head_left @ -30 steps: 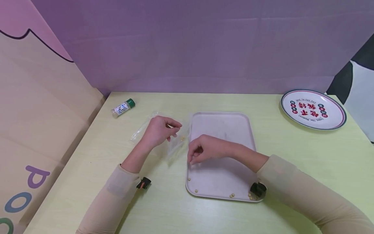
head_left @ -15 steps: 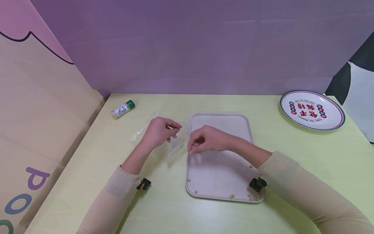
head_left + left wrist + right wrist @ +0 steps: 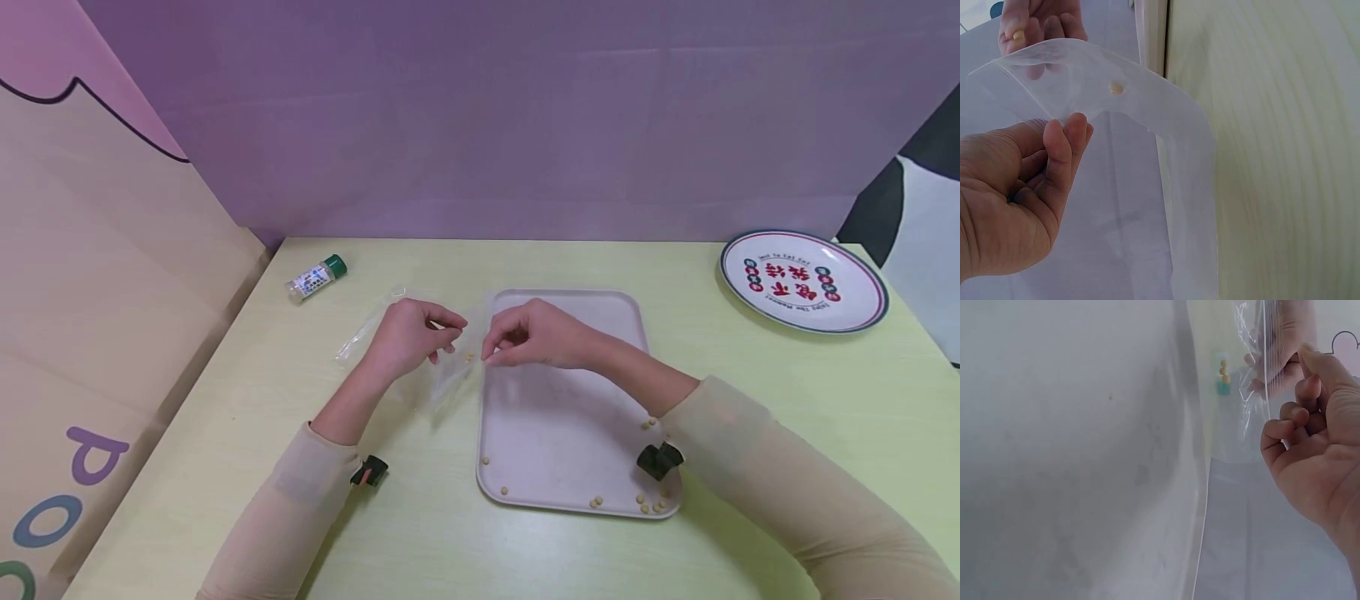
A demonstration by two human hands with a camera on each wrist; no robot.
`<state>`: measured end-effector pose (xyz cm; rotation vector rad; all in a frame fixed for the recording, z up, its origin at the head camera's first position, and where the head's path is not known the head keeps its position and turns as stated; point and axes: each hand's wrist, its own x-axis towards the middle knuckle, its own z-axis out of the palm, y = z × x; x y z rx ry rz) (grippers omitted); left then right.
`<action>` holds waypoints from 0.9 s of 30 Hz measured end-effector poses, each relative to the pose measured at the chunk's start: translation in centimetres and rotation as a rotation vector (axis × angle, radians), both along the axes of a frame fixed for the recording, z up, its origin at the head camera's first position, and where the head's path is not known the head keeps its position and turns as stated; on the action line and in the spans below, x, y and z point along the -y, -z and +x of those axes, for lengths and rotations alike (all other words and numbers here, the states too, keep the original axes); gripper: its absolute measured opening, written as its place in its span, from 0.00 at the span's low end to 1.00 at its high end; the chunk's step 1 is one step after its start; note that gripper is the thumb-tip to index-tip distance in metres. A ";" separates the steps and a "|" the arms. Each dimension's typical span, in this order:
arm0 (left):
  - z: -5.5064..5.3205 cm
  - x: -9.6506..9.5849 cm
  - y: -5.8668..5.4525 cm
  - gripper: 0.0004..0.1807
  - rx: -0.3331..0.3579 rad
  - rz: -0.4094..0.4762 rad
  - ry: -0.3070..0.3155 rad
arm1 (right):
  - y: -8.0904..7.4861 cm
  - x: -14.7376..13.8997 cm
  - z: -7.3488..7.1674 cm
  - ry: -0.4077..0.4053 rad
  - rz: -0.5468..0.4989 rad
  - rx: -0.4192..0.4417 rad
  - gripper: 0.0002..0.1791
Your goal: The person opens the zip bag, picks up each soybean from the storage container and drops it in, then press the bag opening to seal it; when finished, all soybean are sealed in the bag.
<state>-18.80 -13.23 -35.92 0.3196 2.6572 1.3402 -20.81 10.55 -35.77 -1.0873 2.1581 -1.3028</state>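
My left hand pinches the edge of a clear plastic zip bag between thumb and fingers, holding it up above the table. A few yellow soybeans sit inside the bag. My right hand is just to the right of the bag, over the left side of a pale tray. One soybean is pinched in its fingertips, seen in the left wrist view. Several more soybeans lie along the near edge and right side of the tray.
A small clear bottle with a green cap lies at the back left of the table. On the back right is an oval plate with red lettering. A purple backdrop stands behind the table.
Across the tray's left side, my right hand has moved away from me, up level with the bag. The left hand and bag stay where they were.
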 end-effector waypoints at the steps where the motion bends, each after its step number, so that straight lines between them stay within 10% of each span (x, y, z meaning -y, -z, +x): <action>1: 0.0 0.0 0.0 0.09 0.002 0.001 0.000 | 0.0 0.0 -0.1 0.015 -0.005 -0.002 0.03; 27: 0.0 0.0 0.0 0.09 0.012 0.010 0.001 | 0.4 0.8 -0.7 0.260 -0.021 -0.006 0.06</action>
